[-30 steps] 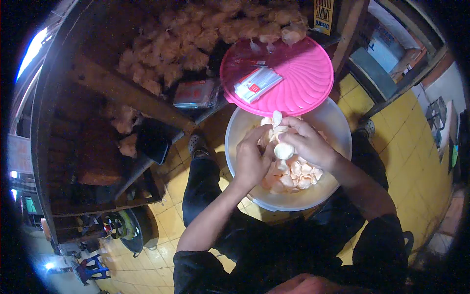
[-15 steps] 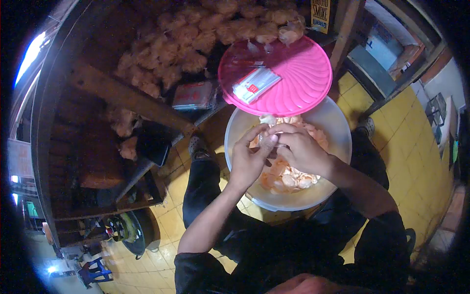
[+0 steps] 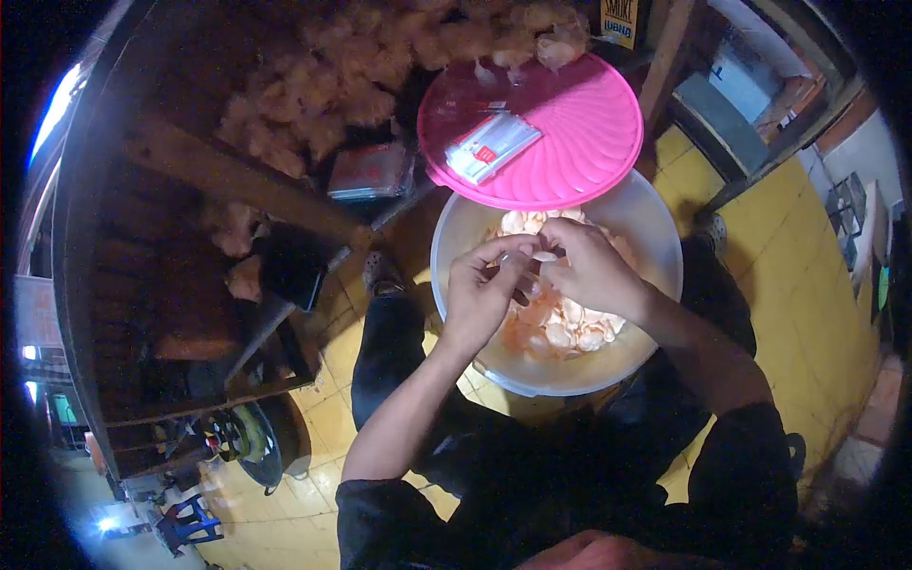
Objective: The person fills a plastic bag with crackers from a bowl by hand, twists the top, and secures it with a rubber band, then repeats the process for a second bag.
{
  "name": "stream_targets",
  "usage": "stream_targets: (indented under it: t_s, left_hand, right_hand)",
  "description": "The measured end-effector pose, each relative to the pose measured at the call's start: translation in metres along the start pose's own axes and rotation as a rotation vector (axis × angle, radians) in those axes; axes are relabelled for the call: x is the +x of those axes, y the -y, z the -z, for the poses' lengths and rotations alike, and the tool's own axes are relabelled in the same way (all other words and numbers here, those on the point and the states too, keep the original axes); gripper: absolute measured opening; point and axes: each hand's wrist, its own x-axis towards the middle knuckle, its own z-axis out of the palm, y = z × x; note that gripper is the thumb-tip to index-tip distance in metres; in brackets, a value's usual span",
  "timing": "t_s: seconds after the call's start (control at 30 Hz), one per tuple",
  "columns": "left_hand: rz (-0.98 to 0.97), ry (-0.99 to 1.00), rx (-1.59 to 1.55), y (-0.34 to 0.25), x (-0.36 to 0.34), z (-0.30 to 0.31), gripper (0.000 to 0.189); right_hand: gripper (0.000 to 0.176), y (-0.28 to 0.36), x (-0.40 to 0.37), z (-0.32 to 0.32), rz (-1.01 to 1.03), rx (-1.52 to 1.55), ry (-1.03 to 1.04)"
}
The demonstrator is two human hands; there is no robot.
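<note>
A white plastic tub (image 3: 657,245) rests on my lap, partly filled with pale orange and white crackers (image 3: 562,332). Both hands hover over it, fingertips meeting. My left hand (image 3: 478,296) and my right hand (image 3: 595,273) each pinch an edge of a small clear plastic bag (image 3: 528,273), which is thin and hard to make out. A round pink lid (image 3: 579,142) overlaps the tub's far rim, and on it lies a flat packet of clear bags (image 3: 489,147).
A dark wooden table holds a heap of bagged crackers (image 3: 351,85) and a flat red packet (image 3: 370,171). A black object (image 3: 290,271) sits at the table's edge. Yellow floor tiles (image 3: 793,285) lie to the right, and a wooden post (image 3: 676,47) stands behind the lid.
A second ago my right hand held white crackers above the tub. Those crackers are gone from it, and both hands have risen slightly, now pinching the clear bag between them.
</note>
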Motion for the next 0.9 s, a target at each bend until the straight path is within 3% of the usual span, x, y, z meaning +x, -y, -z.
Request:
stream_targets:
  t_s: [0.1, 0.2, 0.27, 0.33, 0.4, 0.43, 0.5, 0.63, 0.67, 0.7, 0.73, 0.8, 0.83, 0.87, 0.9]
  left_hand:
    - [0.087, 0.021, 0.061, -0.003, 0.0, 0.002, 0.019]
    - [-0.019, 0.019, 0.209, 0.008, 0.003, 0.008, 0.018]
    - [-0.082, -0.052, 0.319, 0.009, 0.002, 0.011, 0.019]
    - [-0.071, -0.028, 0.306, 0.003, 0.001, 0.011, 0.021]
    - [-0.059, 0.0, 0.295, 0.003, 0.002, 0.015, 0.023]
    - [-0.158, -0.018, 0.472, 0.006, 0.004, 0.021, 0.024]
    - [-0.328, -0.085, 0.68, 0.014, 0.007, 0.031, 0.024]
    - [-0.405, -0.145, 0.654, 0.013, 0.009, 0.031, 0.021]
    - [-0.295, -0.133, 0.585, 0.003, 0.006, 0.026, 0.019]
    - [-0.188, -0.123, 0.515, -0.003, 0.003, 0.023, 0.017]
    - [-0.197, -0.124, 0.518, -0.003, 0.002, 0.023, 0.017]
    - [-0.094, -0.138, 0.583, 0.001, 0.004, 0.027, 0.014]
    - [-0.095, -0.144, 0.584, 0.003, 0.005, 0.03, 0.014]
    - [-0.102, -0.122, 0.627, 0.005, 0.006, 0.033, 0.014]
    - [-0.106, -0.098, 0.67, 0.005, 0.007, 0.035, 0.014]
  right_hand:
    - [0.023, -0.001, 0.0, -0.002, 0.008, -0.093, 0.027]
    - [0.024, -0.011, 0.005, -0.005, 0.012, 0.164, 0.083]
    - [0.023, -0.015, 0.007, -0.004, -0.109, 0.281, 0.203]
    - [0.02, -0.003, 0.009, 0.0, -0.16, 0.187, 0.171]
    - [0.031, 0.001, 0.01, 0.001, -0.019, -0.342, 0.113]
    - [0.031, -0.005, 0.012, 0.0, -0.022, -0.341, 0.113]
    - [0.041, -0.031, 0.018, -0.004, -0.08, -0.331, 0.434]
    - [0.062, -0.087, 0.004, -0.029, -0.182, -0.683, 0.622]
    - [0.062, -0.115, -0.006, -0.046, -0.181, -0.685, 0.617]
    - [0.058, -0.151, -0.018, -0.067, -0.116, -0.695, 0.761]
    - [0.055, -0.139, -0.022, -0.071, -0.049, -0.704, 0.904]
    - [0.041, -0.087, -0.023, -0.068, -0.182, -0.842, 1.2]
    - [0.023, -0.116, -0.04, -0.081, 0.076, -0.704, 1.058]
    - [0.023, -0.149, -0.045, -0.088, 0.08, -0.707, 1.058]
    - [0.019, -0.137, -0.047, -0.079, 0.204, -0.723, 0.957]
